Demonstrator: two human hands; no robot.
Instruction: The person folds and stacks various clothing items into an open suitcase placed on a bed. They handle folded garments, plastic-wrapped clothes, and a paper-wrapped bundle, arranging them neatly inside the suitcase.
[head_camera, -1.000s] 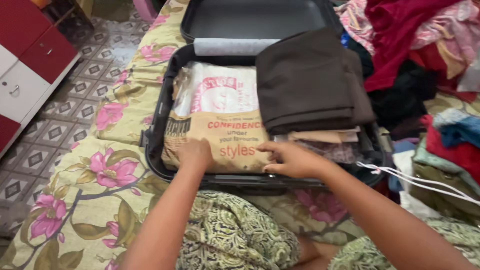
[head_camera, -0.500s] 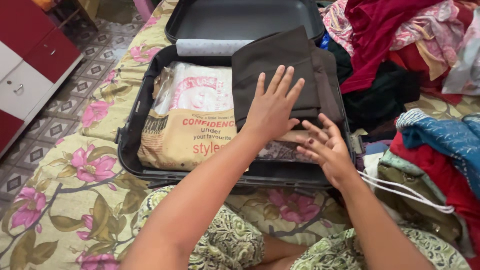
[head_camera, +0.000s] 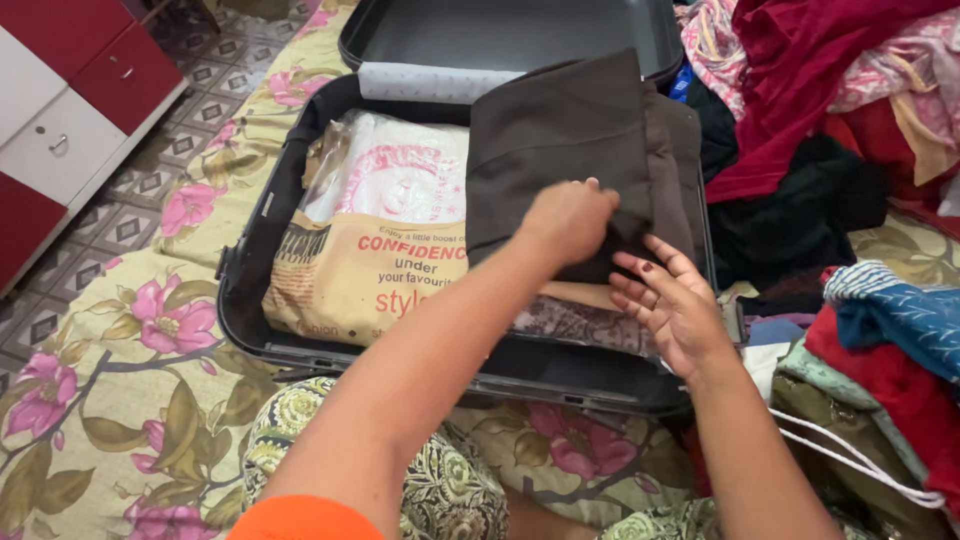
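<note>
the folded brown cloth (head_camera: 580, 140) lies in the right half of the open suitcase (head_camera: 240, 300), on top of other folded pieces. the left hand (head_camera: 572, 220) presses its near edge, fingers curled down into the fold. the right hand (head_camera: 672, 305) hovers just beside it, open and slack, holding nothing. the cloth looks soft and floppy, best lifted from underneath. the left fingertips are hidden in the fabric.

Lying flat in the left half of the open suitcase (head_camera: 250, 300), at nine o'clock from the folded brown cloth (head_camera: 580, 130): a rectangular clear plastic garment package (head_camera: 375, 235), white and pink above, tan with red lettering below.
</note>
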